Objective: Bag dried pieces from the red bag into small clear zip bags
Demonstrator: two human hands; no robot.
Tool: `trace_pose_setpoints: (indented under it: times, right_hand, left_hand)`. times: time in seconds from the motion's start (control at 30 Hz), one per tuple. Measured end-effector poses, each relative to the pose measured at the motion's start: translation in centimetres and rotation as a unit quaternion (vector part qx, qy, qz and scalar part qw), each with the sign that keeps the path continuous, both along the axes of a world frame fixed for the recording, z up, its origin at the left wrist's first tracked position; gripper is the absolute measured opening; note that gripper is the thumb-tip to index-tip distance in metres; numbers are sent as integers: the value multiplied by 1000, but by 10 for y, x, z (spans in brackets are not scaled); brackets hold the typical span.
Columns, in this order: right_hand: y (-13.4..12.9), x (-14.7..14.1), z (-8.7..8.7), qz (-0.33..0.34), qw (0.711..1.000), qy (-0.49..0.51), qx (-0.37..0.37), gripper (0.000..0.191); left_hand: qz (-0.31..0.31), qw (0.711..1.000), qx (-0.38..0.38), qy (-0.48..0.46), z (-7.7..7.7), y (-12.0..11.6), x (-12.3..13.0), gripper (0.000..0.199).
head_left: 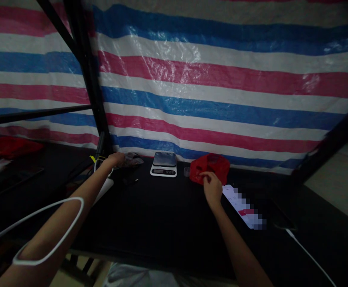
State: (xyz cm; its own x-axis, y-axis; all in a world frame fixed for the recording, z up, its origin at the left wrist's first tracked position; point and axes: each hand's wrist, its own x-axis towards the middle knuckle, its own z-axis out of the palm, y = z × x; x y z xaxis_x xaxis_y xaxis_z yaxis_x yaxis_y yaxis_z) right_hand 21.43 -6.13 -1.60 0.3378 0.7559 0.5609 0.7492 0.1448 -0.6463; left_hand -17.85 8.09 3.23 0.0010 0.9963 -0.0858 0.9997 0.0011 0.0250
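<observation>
Reaching both ways across a black desk [156,223]. Left hand [118,159] stretched to the back, beside a crumpled plastic bag [134,160]; cannot tell how far open, or whether gripping. Right hand [212,188] at the near side of a red plastic bag [216,164], right of a small clear container [186,172] and a digital kitchen scale [164,160], thumb and forefinger almost together; cannot tell if pinching or only touching. Seemingly at the step of handling the red plastic bag; next, would call for a sure pinch.
</observation>
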Motion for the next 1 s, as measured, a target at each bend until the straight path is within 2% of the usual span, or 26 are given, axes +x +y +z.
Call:
trace_pose_setpoints:
  times: [0.13,0.2,0.23,0.27,0.33,0.4,0.47,0.53,0.6,0.7,0.83,0.93,1.0]
  right_hand:
    - [0,0,1,17,1000,6,6,25]
    - [-2,-2,3,20,1000,3,11,25]
    - [-3,-3,5,16,1000,0,13,24]
    - [-4,-6,6,11,1000,-5,12,24]
    - [-7,-11,8,16,1000,-5,0,22]
    - [-8,-18,7,66,997,21,-33,19]
    - [-6,-24,4,141,985,71,-73,19]
    - [-5,-28,1,175,976,100,-85,21]
    - [-4,-31,-1,172,978,86,-81,22]
    - [-5,-32,-2,169,980,49,-88,22]
    - [-8,-31,2,216,969,73,-92,27]
    - [-10,-30,6,284,944,138,-94,29]
    - [-11,-31,6,324,925,166,-105,29]
  left_hand:
    - [22,998,48,-28,26,2,-7,26]
    - [3,985,97,-143,36,-5,5,28]
    - [-21,964,110,-241,38,-13,17,28]
    - [-53,928,110,-352,36,-22,34,29]
    - [-145,840,30,-522,24,-45,78,29]
    - [-196,767,-57,-608,4,-72,127,31]
    - [-216,726,-139,-637,-18,-94,170,34]
    - [-228,697,-172,-658,-36,-109,199,36]
    - [-232,683,-169,-672,-49,-116,214,38]
    - [-235,682,-128,-680,-58,-119,216,37]
    - [-258,705,-95,-653,-62,-121,207,34]
    - [-259,723,-78,-636,-61,-122,203,33]
    - [-256,740,-36,-621,-59,-124,201,32]
